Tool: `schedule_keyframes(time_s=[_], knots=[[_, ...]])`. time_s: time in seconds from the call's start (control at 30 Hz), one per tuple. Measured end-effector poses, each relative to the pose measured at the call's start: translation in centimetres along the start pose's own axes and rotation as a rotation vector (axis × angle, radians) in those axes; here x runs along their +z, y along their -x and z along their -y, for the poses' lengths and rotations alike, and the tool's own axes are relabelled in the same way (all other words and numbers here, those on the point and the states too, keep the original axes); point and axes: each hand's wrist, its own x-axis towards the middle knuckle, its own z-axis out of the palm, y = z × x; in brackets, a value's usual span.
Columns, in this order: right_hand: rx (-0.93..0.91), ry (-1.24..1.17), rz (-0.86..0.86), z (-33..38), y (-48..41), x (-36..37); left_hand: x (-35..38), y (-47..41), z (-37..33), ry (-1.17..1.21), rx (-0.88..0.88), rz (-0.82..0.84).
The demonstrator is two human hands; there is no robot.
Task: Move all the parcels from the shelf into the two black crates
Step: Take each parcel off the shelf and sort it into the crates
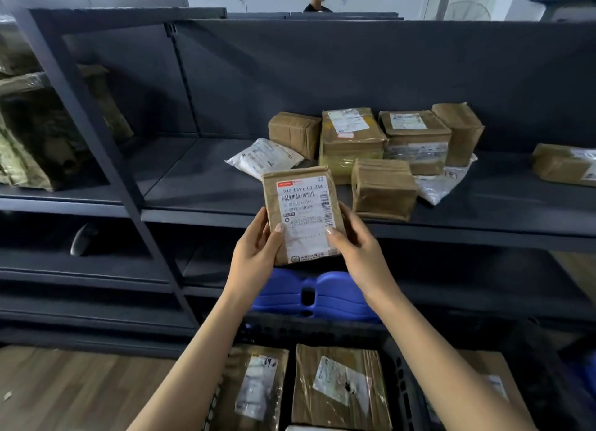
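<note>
Head cam: we've got a flat brown parcel (301,211) held w/ both hands. Our left hand (258,250) grips its lower left edge, thumb across the label and fingers curled behind. Our right hand (358,250) does the same on the lower right edge. The parcel is in the air, roughly upright, label facing us, just in front of the shelf (193,179) edge.

Left to do, beyond the hands on the shelf:
- white poly bag (264,158) just beyond the left hand
- small brown box (295,133) behind that bag
- large taped box (351,140) straight past the held parcel
- front box (383,188), just beyond the right hand, nearest the edge
- labelled box (416,140) and tall box (459,132) further out to the right
- second white bag (442,185), partly under those boxes
- far box (564,164), well apart to the right

So approx. eight pcs remain there, plus the one in hand. Stuff in the bay far left of the left hand is too blurred to count.

Done so far: below our wrists, the near crate (306,332) already has at least two brown parcels lying flat. The right crate (545,366), under the right forearm, shows at least one more; the rest is hidden.

We'd judge we're roughly a third through, mid-carry. A blue plastic item (312,295) sits directly under the hands, beyond the near crate.
</note>
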Motion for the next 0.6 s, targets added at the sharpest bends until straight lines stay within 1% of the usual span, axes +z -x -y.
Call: schedule_keyframes(time_s=[0.13,0.23,0.3,0.6], knots=[[-0.012,-0.028,-0.017,-0.4,4.9,-0.4,0.6,4.3,-0.1,0.024,-0.002,-0.031],[-0.002,-0.076,-0.056,-0.1,8.8,-0.3,0.9,7.7,-0.4,0.084,-0.042,-0.071],[-0.001,-0.082,-0.081,0.4,11.2,-0.2,1.0,9.6,-1.0,0.107,-0.038,-0.085],[0.019,-0.032,-0.188,1.3,18.1,0.5,0.9,14.9,-1.6,0.146,-0.054,-0.066]])
